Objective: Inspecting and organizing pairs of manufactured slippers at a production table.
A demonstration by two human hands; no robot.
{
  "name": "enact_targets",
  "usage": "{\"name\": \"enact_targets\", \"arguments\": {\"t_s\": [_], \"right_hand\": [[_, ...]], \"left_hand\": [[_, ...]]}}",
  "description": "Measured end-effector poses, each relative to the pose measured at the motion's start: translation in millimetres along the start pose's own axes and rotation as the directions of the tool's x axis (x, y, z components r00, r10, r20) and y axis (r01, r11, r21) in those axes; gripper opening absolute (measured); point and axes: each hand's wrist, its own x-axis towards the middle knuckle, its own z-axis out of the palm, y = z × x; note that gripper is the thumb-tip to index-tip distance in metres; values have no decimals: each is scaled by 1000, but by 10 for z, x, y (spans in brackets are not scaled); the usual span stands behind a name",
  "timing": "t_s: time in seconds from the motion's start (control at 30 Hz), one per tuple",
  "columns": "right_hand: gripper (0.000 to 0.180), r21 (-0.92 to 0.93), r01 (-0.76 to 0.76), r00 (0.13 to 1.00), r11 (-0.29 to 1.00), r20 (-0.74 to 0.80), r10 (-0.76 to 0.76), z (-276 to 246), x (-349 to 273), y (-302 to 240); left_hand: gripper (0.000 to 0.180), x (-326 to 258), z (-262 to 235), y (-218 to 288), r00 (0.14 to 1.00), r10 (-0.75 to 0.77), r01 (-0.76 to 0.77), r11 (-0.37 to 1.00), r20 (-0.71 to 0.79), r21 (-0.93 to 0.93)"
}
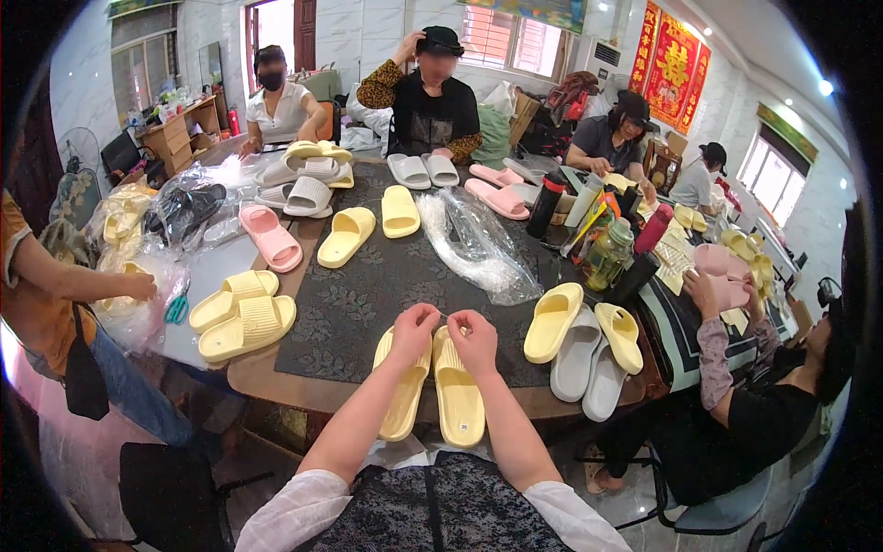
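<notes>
My left hand and my right hand hover close together at the table's near edge, each in a pinch. A faint thin line seems to run between the fingertips, too fine to name. Right under them lies a pair of yellow slide sandals, a left one and a right one, heels toward me. My hands partly cover their straps. Beyond my hands, a bundle of thin white strands in a clear plastic bag rests on the dark patterned table mat.
More yellow sandals lie left, beside a pink one. Yellow and grey sandals overlap at right. Bottles stand beyond them. Teal scissors lie far left. Several co-workers sit or stand around the table, one holding pink sandals.
</notes>
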Motion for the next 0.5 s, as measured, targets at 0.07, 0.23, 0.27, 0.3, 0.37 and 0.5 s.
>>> {"name": "enact_targets", "arguments": {"t_s": [0.07, 0.23, 0.27, 0.3, 0.37, 0.5], "right_hand": [[11, -9, 2, 1000, 1000, 24, -2, 9, -11, -30], [11, -10, 19, 999, 1000, 39, -19, -11, -2, 39], [11, 2, 18, 999, 1000, 29, -18, -8, 3, 70], [11, 17, 17, 1000, 1000, 22, -18, 3, 5, 62], [11, -3, 25, 999, 1000, 23, -24, 15, -4, 46], [10, -17, -22, 998, 1000, 54, 23, -13, -10, -15]], "left_hand": [[10, 4, -21, -40, 1000, -14, 13, 1000, -7, -25], [10, -21, -5, 56, 997, -28, 27, 1000, 69, 13], [10, -21, 9, 83, 998, -17, 17, 1000, 56, 1], [10, -24, -2, 85, 999, -7, 8, 1000, 38, -9], [10, 0, -18, 14, 1000, -21, 21, 1000, 21, -12], [11, -7, -33, -1, 998, -32, 31, 999, 59, 16]]}}
